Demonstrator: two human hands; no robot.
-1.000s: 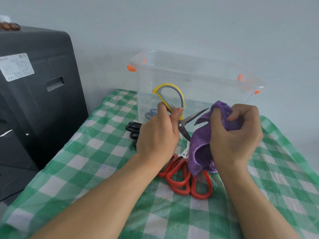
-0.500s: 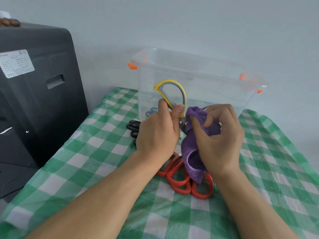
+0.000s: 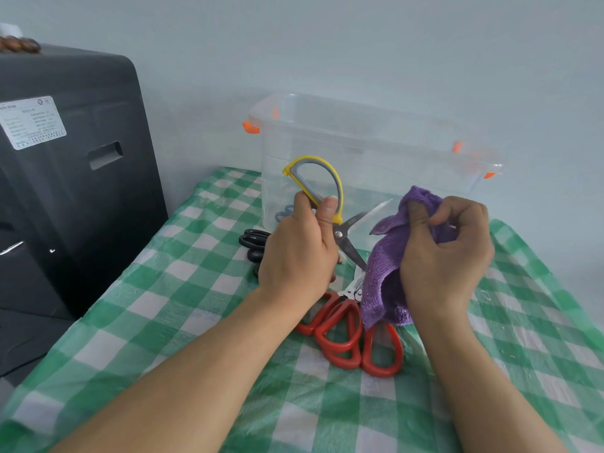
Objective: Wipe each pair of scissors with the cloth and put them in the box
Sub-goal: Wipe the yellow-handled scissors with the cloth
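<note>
My left hand (image 3: 299, 246) grips yellow-and-grey-handled scissors (image 3: 322, 188) by the handle, blades spread and pointing right. Just to the right, my right hand (image 3: 447, 253) holds a bunched purple cloth (image 3: 385, 266), a little apart from the blade tips. Behind them stands a clear plastic box (image 3: 376, 142) with orange latches; blue scissor handles (image 3: 284, 212) show through its wall at the bottom. On the checked tablecloth lie red-handled scissors (image 3: 353, 338) below my hands and black-handled scissors (image 3: 253, 241) left of my left hand.
A large dark grey case (image 3: 72, 178) with a white label stands at the left, beside the table with the green-and-white checked cloth (image 3: 170, 308). A pale wall is behind the box.
Half a second ago the cloth was wrapped over the blades beside my left hand. My right hand has since drawn the cloth off to the right, and the blades are bare.
</note>
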